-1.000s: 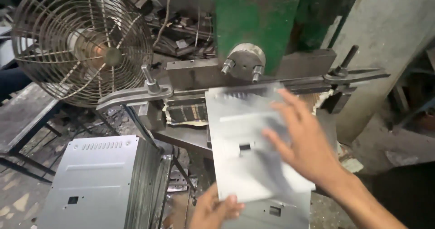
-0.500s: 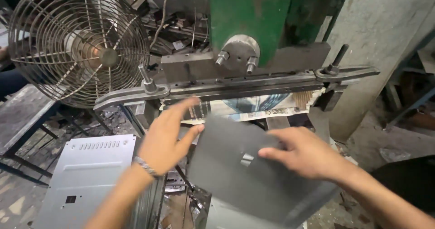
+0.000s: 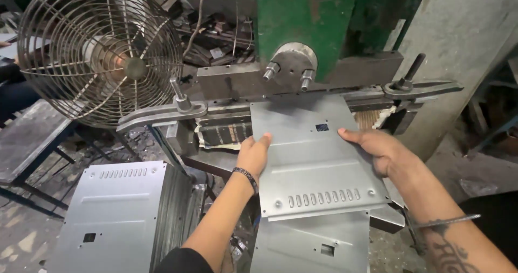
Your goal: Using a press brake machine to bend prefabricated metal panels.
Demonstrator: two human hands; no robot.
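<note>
A grey sheet-metal panel (image 3: 315, 162) with a row of slots near its front edge lies flat under the green press machine (image 3: 302, 30). My left hand (image 3: 253, 154) grips the panel's left edge. My right hand (image 3: 377, 150) presses on its right edge. The panel's far end reaches in below the press's round ram (image 3: 288, 62) and the long metal guard bar (image 3: 280, 103). A second similar panel (image 3: 313, 243) lies below the one I hold.
A stack of slotted grey panels (image 3: 110, 216) stands at the lower left. A caged metal fan (image 3: 100, 51) sits at the upper left over a dark bench (image 3: 27, 138). A concrete slab (image 3: 458, 51) rises on the right.
The panel was flipped over and turned, and now lies flat with its far end pushed in under the press. My left hand went from open in the air to the panel's left edge.
</note>
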